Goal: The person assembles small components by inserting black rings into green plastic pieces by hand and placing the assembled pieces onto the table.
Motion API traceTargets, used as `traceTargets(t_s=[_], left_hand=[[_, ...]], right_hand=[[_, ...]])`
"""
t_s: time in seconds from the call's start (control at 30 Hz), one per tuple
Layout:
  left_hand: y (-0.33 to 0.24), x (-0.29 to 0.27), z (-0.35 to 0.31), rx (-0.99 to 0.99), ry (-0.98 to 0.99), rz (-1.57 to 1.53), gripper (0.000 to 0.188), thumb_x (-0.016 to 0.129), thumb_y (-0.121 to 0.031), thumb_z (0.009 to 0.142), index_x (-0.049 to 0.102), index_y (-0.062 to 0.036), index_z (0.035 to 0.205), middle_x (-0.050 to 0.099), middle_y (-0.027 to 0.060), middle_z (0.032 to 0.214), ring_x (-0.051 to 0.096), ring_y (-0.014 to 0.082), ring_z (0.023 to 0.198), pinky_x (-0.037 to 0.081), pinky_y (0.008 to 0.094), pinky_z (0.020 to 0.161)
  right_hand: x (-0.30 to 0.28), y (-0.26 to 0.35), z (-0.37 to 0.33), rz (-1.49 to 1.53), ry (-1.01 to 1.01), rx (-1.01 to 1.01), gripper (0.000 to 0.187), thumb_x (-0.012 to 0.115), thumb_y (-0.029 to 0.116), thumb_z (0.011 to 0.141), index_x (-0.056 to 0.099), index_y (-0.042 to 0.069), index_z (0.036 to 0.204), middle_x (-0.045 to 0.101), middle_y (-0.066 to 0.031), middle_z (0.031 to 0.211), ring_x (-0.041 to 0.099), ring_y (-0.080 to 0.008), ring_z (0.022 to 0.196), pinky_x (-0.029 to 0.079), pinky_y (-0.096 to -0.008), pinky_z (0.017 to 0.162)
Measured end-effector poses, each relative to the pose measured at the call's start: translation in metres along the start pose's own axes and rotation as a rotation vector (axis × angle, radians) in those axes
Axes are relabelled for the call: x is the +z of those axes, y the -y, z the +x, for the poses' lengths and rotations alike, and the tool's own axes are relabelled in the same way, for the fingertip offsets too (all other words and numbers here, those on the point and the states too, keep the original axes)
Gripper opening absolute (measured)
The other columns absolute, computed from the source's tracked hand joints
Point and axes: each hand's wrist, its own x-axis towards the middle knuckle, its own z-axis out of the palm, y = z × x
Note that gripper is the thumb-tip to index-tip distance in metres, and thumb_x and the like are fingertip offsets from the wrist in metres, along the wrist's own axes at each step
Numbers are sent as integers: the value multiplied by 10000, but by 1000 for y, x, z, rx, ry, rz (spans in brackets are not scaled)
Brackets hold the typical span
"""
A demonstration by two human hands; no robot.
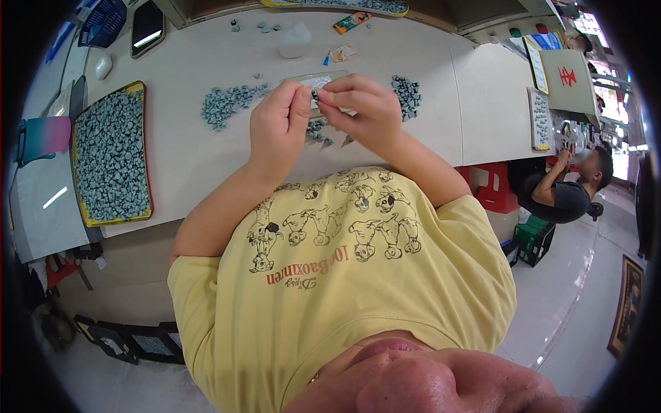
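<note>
My left hand (279, 113) is closed, its thumb pressed against the curled index finger. Facing it, my right hand (365, 110) pinches a small dark stone (315, 95) between thumb and fingertips. The stone sits right where the fingertips of both hands meet; whether the left fingers also grip something is hidden. Behind the hands lies a flat, pale, clear-looking dish (327, 77), partly covered by them. Loose blue-green stones form a pile (224, 107) left of my hands, a darker pile (406, 96) to the right, and a small group (317, 131) below them.
A yellow-rimmed tray (146, 155) full of blue-green stones stands at left, beside a pink-and-teal object (48, 135). Farther back are a phone (148, 31), a blue basket (102, 24), a whitish lump (295, 41) and an orange-green tube (352, 23). Another person (561, 186) sits at right.
</note>
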Motion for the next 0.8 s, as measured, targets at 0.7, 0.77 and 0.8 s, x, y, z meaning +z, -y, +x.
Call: traceTargets(t_s=[0.7, 0.77, 0.8], left_hand=[[4, 21, -2, -513, 537, -157, 291, 512, -275, 895, 585, -13, 789, 503, 25, 570, 435, 102, 496, 352, 267, 464], [-4, 19, 4, -773, 487, -502, 233, 484, -226, 916, 587, -26, 856, 449, -42, 602, 362, 37, 503, 296, 204, 445], [-5, 18, 6, -773, 489, -502, 233, 484, -226, 916, 587, -26, 856, 449, -42, 602, 362, 37, 503, 296, 204, 445]], right_hand=[[-77, -19, -37, -28, 459, 688, 163, 634, 61, 755, 617, 28, 914, 614, -117, 803, 592, -248, 682, 476, -311, 630], [-95, -32, -36, -182, 495, 669, 148, 625, 52, 761, 622, 28, 906, 614, -112, 797, 592, -248, 682, 477, -312, 634], [-104, -37, -36, -338, 530, 642, 134, 615, 44, 766, 628, 28, 898, 614, -107, 790, 591, -249, 681, 478, -313, 638]])
